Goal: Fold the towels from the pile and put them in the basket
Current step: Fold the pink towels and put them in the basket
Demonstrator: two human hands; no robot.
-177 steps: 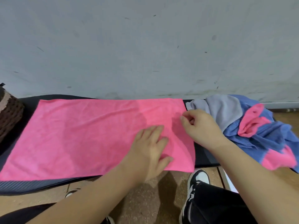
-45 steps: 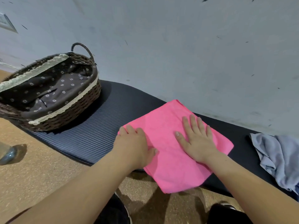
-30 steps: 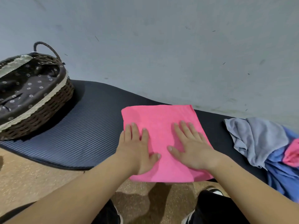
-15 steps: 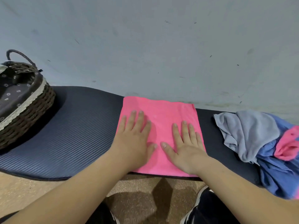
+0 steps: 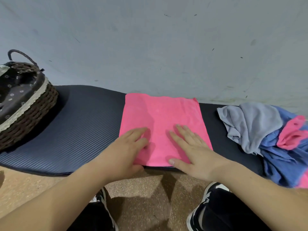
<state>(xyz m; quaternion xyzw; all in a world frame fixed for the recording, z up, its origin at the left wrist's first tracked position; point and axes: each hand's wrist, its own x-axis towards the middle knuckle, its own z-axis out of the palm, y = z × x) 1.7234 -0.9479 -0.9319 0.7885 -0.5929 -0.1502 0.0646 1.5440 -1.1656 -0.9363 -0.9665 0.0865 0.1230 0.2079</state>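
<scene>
A pink towel, folded into a rectangle, lies flat on the dark ribbed mat. My left hand rests on its near left corner, fingers slightly curled at the edge. My right hand lies flat and spread on its near right part. A pile of grey, blue and pink towels sits on the mat to the right. The brown wicker basket with a dark flowered lining stands at the far left; the frame's left edge cuts it off.
A grey wall rises directly behind the mat. The floor below the mat's near edge is tan and speckled. My two black-and-white shoes and dark trouser legs are at the bottom.
The towel went from spread out to folded. In the last half second both hands slid back toward the towel's near edge, and the view shifted slightly.
</scene>
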